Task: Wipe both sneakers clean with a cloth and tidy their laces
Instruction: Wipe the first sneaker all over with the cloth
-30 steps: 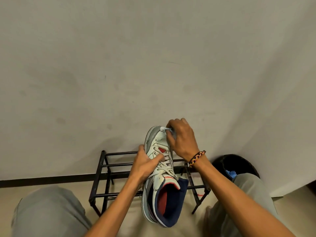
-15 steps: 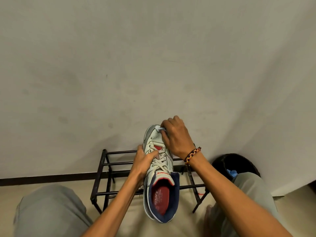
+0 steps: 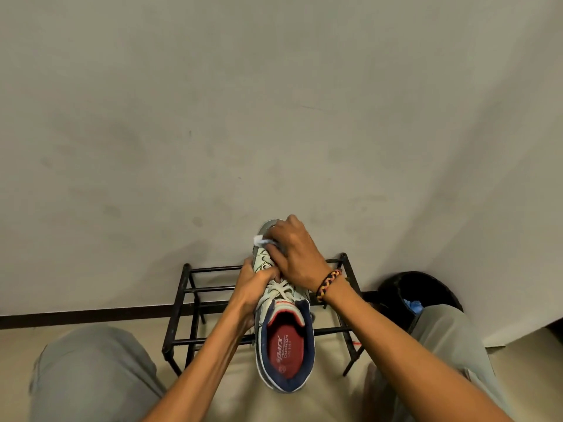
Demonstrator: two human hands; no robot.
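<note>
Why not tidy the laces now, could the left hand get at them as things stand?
Probably yes. The left hand grips the sneaker at its side, its thumb already beside the laces, which lie uncovered near the tongue. But it steadies the shoe while the right hand wipes the toe with the cloth.

Pale grey sneaker with navy collar, red insole; white cloth; black shoe rack; red-yellow-black braided bracelet.
</note>
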